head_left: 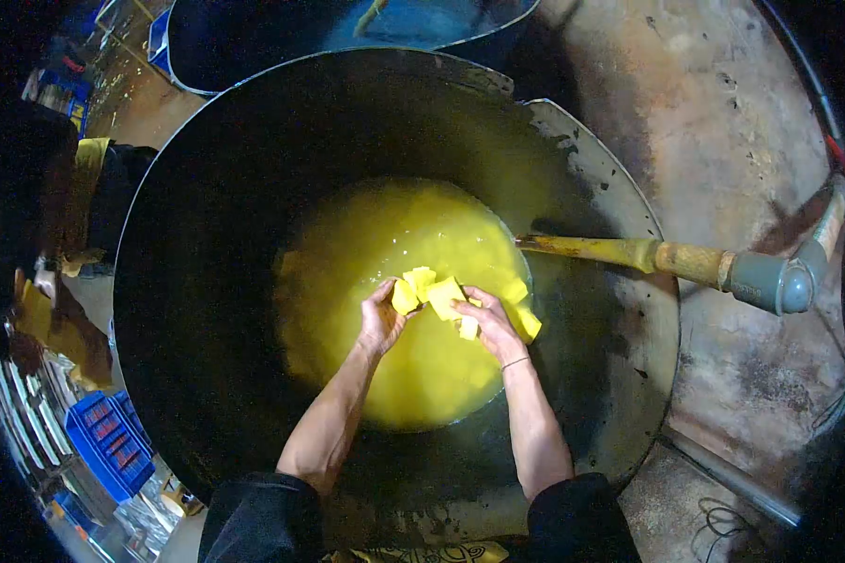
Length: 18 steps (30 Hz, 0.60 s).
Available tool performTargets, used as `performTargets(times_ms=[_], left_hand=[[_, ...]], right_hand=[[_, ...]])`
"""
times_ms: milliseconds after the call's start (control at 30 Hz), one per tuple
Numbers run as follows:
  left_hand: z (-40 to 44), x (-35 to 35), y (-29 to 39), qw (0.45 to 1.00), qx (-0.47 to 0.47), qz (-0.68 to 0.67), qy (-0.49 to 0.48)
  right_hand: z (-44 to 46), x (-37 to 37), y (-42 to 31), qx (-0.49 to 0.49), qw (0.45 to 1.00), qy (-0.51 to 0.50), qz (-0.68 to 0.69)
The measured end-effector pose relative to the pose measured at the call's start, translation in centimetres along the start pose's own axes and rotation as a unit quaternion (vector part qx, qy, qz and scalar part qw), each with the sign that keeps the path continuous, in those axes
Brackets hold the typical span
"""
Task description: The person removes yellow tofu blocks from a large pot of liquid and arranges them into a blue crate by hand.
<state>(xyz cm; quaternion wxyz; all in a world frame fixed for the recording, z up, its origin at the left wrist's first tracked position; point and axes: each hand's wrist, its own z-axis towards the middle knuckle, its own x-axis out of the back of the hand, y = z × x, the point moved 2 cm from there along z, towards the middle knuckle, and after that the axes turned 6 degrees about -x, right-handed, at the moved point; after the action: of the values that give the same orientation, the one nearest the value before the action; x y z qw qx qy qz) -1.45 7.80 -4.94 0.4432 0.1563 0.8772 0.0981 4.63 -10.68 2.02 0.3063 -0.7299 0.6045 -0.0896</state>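
Observation:
Both hands are held over a large dark round vat (207,281), with cloudy yellow liquid (413,375) in its bottom. My left hand (378,319) is closed around a bright yellow chunk (405,297). My right hand (491,324) grips a blocky yellow chunk (444,298), with smaller pieces around its fingers. Between the hands the chunks touch or nearly touch. More yellow chunks (516,291) show just right of my right hand. What the chunks are made of I cannot tell.
A bamboo-like pole with a grey pipe elbow (765,281) crosses the vat's right rim. Another vat (291,28) stands beyond. Blue crates (110,446) sit at lower left, near part of another person (56,281). A pipe (732,479) lies at lower right.

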Motion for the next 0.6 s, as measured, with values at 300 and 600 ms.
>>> performTargets(times_ms=[300,600], left_hand=[[-1.2,-0.1,-1.8,0.997,-0.003,-0.08,0.019],[-0.4,-0.7,0.0,0.798,-0.167,0.536,0.22]], right_hand=[[1.5,-3.4,1.7,0.081,0.986,0.068,-0.127],[0.7,-1.9,1.2,0.003,0.996,-0.052,0.074]])
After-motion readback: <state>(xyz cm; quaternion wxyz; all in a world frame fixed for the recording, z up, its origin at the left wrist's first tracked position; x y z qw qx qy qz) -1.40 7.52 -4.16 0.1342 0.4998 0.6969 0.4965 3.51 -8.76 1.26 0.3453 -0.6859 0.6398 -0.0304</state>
